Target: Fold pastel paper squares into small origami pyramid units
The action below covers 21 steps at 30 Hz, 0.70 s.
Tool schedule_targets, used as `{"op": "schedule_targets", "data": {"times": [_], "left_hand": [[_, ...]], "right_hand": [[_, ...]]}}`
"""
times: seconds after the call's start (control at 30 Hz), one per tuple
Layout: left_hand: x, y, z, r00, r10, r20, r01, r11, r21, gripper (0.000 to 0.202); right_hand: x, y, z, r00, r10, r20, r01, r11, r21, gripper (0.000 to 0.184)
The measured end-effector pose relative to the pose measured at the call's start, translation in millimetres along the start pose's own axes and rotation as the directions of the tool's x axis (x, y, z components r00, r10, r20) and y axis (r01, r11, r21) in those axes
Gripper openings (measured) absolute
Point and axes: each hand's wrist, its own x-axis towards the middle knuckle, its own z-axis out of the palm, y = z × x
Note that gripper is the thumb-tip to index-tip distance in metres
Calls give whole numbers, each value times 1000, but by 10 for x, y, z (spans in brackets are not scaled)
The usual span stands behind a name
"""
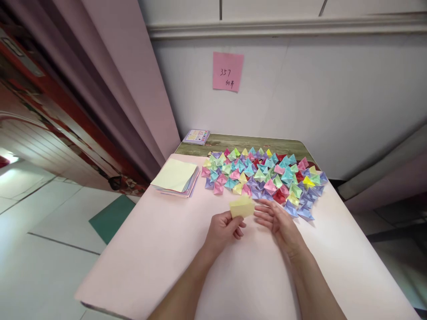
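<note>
A folded piece of pale yellow paper (242, 207) is pinched between the thumb and fingers of my left hand (224, 229), held just above the table. My right hand (278, 224) is beside the paper's right edge, its fingers stretched out and slightly apart, gripping nothing. Beyond both hands lies a spread of small folded paper boats (259, 174) in pink, blue, green, yellow, red and purple. The purple ones at the near right are closest to my right hand.
A stack of square coloured paper (176, 175), pale yellow on top, lies at the left of the pink-covered table (140, 253). Printed packets (196, 136) rest at the far left corner. A pink note (228, 71) is stuck on the wall behind. A curtain (133, 89) hangs at the left.
</note>
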Motion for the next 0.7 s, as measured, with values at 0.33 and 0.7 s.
{"op": "schedule_targets", "data": {"times": [0.33,0.7], "left_hand": [[-59,-22,141,987,-99,124,124,968,-218,42],[23,21,54,982,-174,-76,137,927,-350,44]], "right_hand": [[-58,285,290,992,-93,90,105,985,-139,37],[-57,237,268,991,-38,129,66,973,-222,40]]}}
